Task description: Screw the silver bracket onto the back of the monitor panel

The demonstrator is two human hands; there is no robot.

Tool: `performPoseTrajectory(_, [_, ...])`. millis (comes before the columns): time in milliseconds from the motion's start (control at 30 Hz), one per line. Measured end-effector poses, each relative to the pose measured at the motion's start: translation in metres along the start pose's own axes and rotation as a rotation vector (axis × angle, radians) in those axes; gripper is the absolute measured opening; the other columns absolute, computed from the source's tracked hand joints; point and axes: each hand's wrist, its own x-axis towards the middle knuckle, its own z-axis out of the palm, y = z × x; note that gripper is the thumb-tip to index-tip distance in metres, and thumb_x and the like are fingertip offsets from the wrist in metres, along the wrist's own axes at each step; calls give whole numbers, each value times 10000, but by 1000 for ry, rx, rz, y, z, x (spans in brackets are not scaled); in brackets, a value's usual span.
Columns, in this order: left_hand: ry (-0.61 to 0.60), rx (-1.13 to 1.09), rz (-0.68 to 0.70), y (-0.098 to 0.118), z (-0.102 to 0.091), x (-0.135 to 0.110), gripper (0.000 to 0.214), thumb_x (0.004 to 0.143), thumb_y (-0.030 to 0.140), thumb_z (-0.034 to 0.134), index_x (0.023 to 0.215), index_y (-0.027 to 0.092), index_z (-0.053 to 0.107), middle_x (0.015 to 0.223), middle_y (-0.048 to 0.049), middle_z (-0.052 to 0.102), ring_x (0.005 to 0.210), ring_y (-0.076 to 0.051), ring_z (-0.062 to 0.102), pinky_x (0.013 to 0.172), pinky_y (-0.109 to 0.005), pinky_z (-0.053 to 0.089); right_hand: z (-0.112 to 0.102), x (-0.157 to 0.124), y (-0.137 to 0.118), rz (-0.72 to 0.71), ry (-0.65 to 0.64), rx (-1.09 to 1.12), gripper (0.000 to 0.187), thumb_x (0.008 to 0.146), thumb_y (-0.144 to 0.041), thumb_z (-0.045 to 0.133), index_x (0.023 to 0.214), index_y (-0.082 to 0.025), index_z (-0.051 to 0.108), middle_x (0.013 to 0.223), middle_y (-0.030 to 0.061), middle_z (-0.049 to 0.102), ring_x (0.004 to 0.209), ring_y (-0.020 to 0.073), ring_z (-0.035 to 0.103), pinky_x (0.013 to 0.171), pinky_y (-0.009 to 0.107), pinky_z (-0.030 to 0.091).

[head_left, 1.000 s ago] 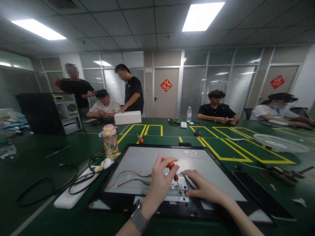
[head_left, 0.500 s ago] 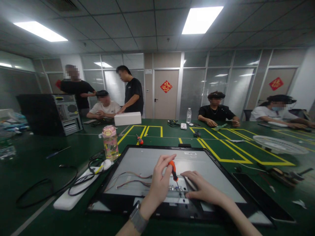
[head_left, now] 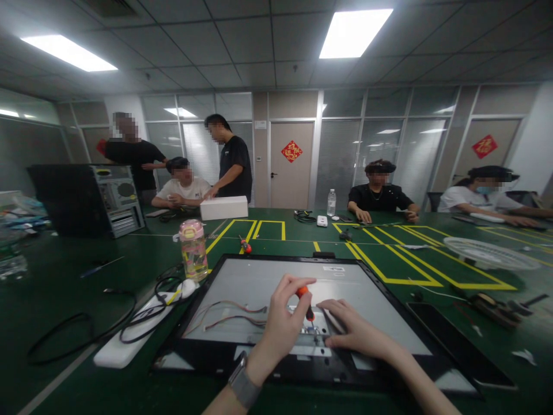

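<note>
A monitor panel (head_left: 242, 276) lies face down on the green table, its grey metal back up, with thin coloured wires (head_left: 224, 314) across it. My left hand (head_left: 280, 323), a watch on its wrist, is closed on an orange-handled screwdriver (head_left: 306, 302) whose tip points down at a small metal bracket (head_left: 313, 334) near the panel's front edge. My right hand (head_left: 354, 331) rests flat on the panel just right of the bracket, fingers stretched out and touching it.
A pink-lidded bottle (head_left: 193, 248), black cables (head_left: 129, 317) and a white foam block (head_left: 125, 340) lie left of the panel. A computer case (head_left: 99, 199) stands far left. A fan grille (head_left: 488, 253) and tools sit right. Several people sit or stand along the far side.
The screwdriver handle has shifted slightly in my left fingers, as if turned, while its tip stays at the bracket. My right hand has stayed in place.
</note>
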Motion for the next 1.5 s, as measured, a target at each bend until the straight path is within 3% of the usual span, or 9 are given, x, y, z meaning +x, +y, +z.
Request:
performPoseTrajectory(100, [28, 6, -9, -1, 1, 0, 196, 845, 241, 570, 994, 198, 691, 879, -25, 527, 790, -150, 559, 798, -295, 460, 0, 0, 0, -1, -3, -10, 658, 723, -450, 708, 1307, -225, 505, 1331, 82, 521, 1220, 302, 413, 1055, 404, 333])
performPoseTrajectory(233, [-36, -52, -54, 5, -2, 0, 336, 934, 259, 404, 1179, 197, 625, 1008, -66, 568, 915, -173, 569, 853, -314, 451, 0, -1, -1, -12, -7, -18, 641, 731, -441, 704, 1305, -238, 504, 1331, 74, 522, 1219, 299, 419, 1058, 410, 327])
performPoseTrajectory(400, [34, 4, -28, 5, -2, 1, 196, 854, 247, 557, 971, 193, 705, 861, -30, 539, 793, -153, 557, 799, -290, 454, 0, 0, -1, -3, -7, -18, 652, 727, -436, 700, 1313, -234, 499, 1338, 77, 519, 1227, 305, 415, 1060, 413, 325])
performPoseTrajectory(567, [-29, -51, -54, 2, -1, 1, 316, 917, 238, 432, 1152, 196, 639, 978, -58, 565, 884, -166, 571, 841, -313, 460, 1, 1, 2, 9, -7, -21, 667, 725, -424, 705, 1321, -213, 493, 1354, 87, 506, 1243, 303, 403, 1075, 412, 304])
performPoseTrajectory(733, [47, 40, -19, 2, 0, 1, 227, 860, 226, 542, 1038, 194, 679, 893, -35, 554, 824, -161, 568, 830, -313, 461, 1, 0, 1, 2, -3, -12, 661, 727, -426, 702, 1319, -218, 496, 1354, 82, 506, 1239, 302, 400, 1068, 410, 316])
performPoseTrajectory(900, [-25, -36, -36, 6, -2, 0, 317, 927, 249, 430, 1163, 193, 634, 1078, -85, 587, 995, -187, 568, 903, -332, 447, 1, -1, 1, 5, -1, -19, 657, 728, -422, 702, 1321, -231, 493, 1350, 76, 509, 1242, 303, 399, 1072, 417, 314])
performPoseTrajectory(1100, [42, -7, 13, 2, 0, 1, 173, 844, 214, 563, 939, 198, 707, 886, -39, 570, 814, -158, 580, 801, -302, 480, 2, -1, 4, -9, -1, -9, 656, 733, -427, 695, 1324, -231, 488, 1349, 71, 504, 1233, 300, 402, 1063, 414, 327])
performPoseTrajectory(1300, [-17, -17, -9, 0, 0, 2, 312, 901, 187, 441, 1152, 197, 626, 1021, -70, 587, 944, -170, 582, 855, -313, 468, 2, 0, 4, 15, -9, -19, 659, 731, -418, 700, 1326, -231, 486, 1365, 74, 495, 1259, 303, 383, 1089, 415, 287])
performPoseTrajectory(1500, [114, 167, 79, 0, 2, 0, 171, 788, 158, 606, 941, 197, 672, 827, -14, 557, 764, -152, 561, 763, -290, 471, 2, 1, 4, 4, -10, -26, 683, 728, -432, 708, 1330, -204, 484, 1375, 88, 488, 1262, 301, 385, 1100, 417, 272])
